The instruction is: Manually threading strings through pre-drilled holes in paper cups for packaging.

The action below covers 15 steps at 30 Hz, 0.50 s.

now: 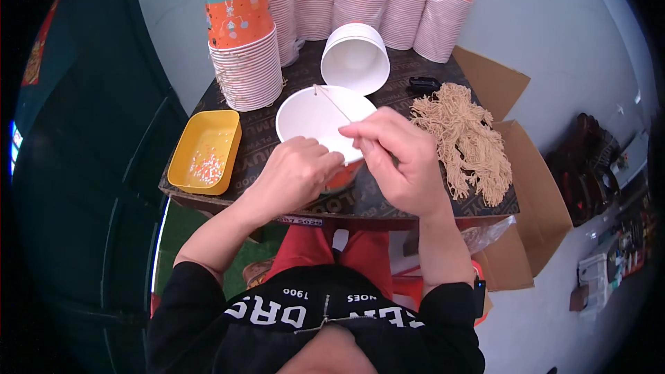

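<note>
A white-lined paper bucket (299, 119) with an orange outside tilts toward me at the table's middle. My left hand (294, 172) is closed on its near rim, thumb and fingers pinched together there. A thin cord (335, 106) comes from the bucket's far rim and runs taut across the opening. Its other end is pinched between the thumb and forefinger of my right hand (396, 156), above the bucket's right side. Just behind, a second white paper bucket (357, 62) lies on its side, mouth toward me. A heap of tan cords (465, 142) lies to the right.
A yellow tray (181, 158) with small orange and white bits stands at the left. Behind it rises a tall bucket stack (242, 62). Wrapped bucket stacks (360, 0) line the back. A black object (424, 84) lies near the cords; an open cardboard box (537, 187) stands at the right.
</note>
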Tool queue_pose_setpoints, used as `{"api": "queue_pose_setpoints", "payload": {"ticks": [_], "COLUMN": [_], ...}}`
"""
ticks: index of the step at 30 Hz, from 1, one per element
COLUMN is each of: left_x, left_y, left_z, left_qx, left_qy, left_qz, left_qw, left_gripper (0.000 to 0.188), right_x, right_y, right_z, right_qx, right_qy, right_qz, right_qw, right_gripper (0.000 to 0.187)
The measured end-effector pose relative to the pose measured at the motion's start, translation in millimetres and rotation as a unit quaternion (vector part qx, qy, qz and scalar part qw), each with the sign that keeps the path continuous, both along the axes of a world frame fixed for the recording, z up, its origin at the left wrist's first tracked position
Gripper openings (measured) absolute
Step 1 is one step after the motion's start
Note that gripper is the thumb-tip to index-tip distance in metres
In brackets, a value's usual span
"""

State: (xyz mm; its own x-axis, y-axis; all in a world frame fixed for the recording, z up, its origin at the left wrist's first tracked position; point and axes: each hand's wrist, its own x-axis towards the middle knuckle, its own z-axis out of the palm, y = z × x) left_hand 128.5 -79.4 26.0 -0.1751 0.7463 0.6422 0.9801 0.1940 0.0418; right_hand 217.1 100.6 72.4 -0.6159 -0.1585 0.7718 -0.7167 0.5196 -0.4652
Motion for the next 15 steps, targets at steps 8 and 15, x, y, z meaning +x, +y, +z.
{"api": "queue_pose_setpoints", "payload": {"ticks": [8,15], "left_x": [-7,42], "left_y": [17,13], "left_z": [-7,-50], "left_qx": [0.134,0.311], "left_qy": [0.002,-0.151], "left_qz": [0.015,-0.018], "left_qw": [0.991,0.938], "left_gripper": [0.030,0.020], "right_x": [14,0], "right_y": [21,14], "right_z": [-67,-99], "right_qx": [-0.385,-0.631], "right_qy": [-0.127,-0.064], "right_qz": [0.201,0.340], "right_qw": [0.892,0.694], "right_gripper": [0.036,0.041]}}
